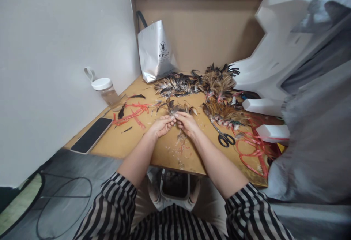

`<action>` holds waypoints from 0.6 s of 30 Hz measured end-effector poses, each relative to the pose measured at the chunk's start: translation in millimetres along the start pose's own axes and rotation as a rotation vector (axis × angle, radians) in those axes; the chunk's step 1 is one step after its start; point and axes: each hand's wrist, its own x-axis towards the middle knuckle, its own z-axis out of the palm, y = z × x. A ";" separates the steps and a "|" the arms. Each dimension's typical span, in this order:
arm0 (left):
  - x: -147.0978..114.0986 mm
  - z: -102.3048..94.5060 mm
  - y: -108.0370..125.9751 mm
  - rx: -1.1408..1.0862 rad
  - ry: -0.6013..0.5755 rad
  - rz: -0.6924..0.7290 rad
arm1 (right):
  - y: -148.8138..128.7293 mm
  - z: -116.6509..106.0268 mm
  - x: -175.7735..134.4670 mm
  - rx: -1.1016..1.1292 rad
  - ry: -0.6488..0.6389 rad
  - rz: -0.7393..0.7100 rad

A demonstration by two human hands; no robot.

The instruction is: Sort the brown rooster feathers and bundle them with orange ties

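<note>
My left hand (pixel 163 126) and my right hand (pixel 187 122) meet over the middle of the table, fingertips pinched together. Both are closed on the near end of feathers (pixel 173 107), brown and dark, which fan out just beyond my fingers. Which feathers are gripped and which only lie behind is hard to tell. Beyond them rests a heap of dark and pale feathers (pixel 178 84). To its right are a tall pile of brown feathers (pixel 218 81) and a tied feather bundle (pixel 226 113). Black-handled scissors (pixel 226 139) lie by that bundle, right of my right hand.
Red plastic strips (pixel 134 115) lie on the left, with more red ribbon (pixel 253 148) on the right. A phone (pixel 91 135), a lidded jar (pixel 105 90) and a silver bag (pixel 155 51) stand or lie around. Below the table edge is a bin (pixel 175 185).
</note>
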 end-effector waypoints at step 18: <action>5.9 1.0 -6.4 0.502 0.116 0.225 | -0.5 -0.1 -0.8 -0.134 0.118 -0.112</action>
